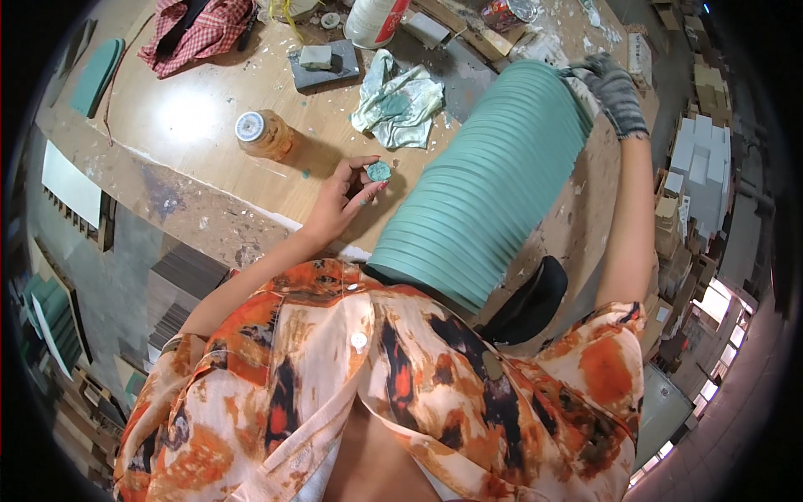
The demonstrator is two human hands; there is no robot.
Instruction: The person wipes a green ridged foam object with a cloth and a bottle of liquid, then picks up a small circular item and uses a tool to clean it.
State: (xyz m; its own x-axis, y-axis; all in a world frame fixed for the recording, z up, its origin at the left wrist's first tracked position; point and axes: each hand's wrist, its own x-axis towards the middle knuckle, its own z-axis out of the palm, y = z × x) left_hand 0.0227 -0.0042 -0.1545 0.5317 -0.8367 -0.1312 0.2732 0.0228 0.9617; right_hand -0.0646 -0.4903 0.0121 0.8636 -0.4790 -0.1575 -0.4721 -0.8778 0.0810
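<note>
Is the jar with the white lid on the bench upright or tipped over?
Tipped over. The jar lies on its side on the wooden bench, its white lid facing sideways, lid still on. It is clear of both hands.

A tall stack of plates [485, 192] leans on the surface [192, 117] right in front of me, its near end against my body. My left grip [347, 197] sits just left of the stack, pinching a small pad [379, 171] beside it; my right grip [611, 88] rests on the stack's far end. Left of my left grip stands a jar [263, 134]. Behind the pad lies a crumpled rag [397, 100] — behind that, a block [316, 57] on a flat slab [326, 67]. A bottle [375, 21] and a can [506, 12] stand at the far edge — folded cloth [196, 33] lies far left.
</note>
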